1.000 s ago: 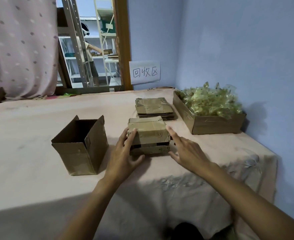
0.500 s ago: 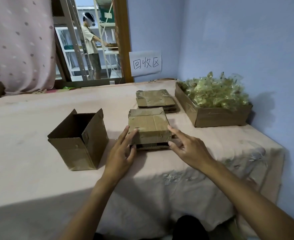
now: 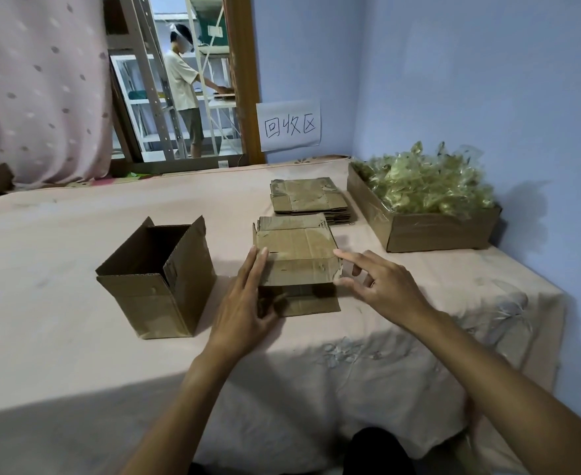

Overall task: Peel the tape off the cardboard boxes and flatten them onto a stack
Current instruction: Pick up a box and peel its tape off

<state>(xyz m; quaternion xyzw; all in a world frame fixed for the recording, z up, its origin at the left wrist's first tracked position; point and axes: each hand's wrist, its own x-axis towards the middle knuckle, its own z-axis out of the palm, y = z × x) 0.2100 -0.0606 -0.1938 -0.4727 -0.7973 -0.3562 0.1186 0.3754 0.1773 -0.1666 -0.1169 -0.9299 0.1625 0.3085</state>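
**Pink tablecloth (image 3: 59,269), one box half down between two flat hands**

The left hand (image 3: 244,303) lay with straight fingers along the left edge of the partly collapsed box (image 3: 295,255), thumb near its front flap, gripping nothing. The right hand (image 3: 381,286) was spread and relaxed, its index fingertip at the box's right edge, also holding nothing. The box sat mid-table, its top panel sagging over a gap at the front. Just beside it at 12 o'clock lay the stack of flattened boxes (image 3: 307,197). At 2 o'clock stood a cardboard tray (image 3: 429,231) heaped with peeled tape (image 3: 426,183), and at 9 o'clock, apart, an open upright box (image 3: 158,275). Flattening probably called for both palms pressing down evenly so the sides folded along their creases, then a square slide onto the stack.
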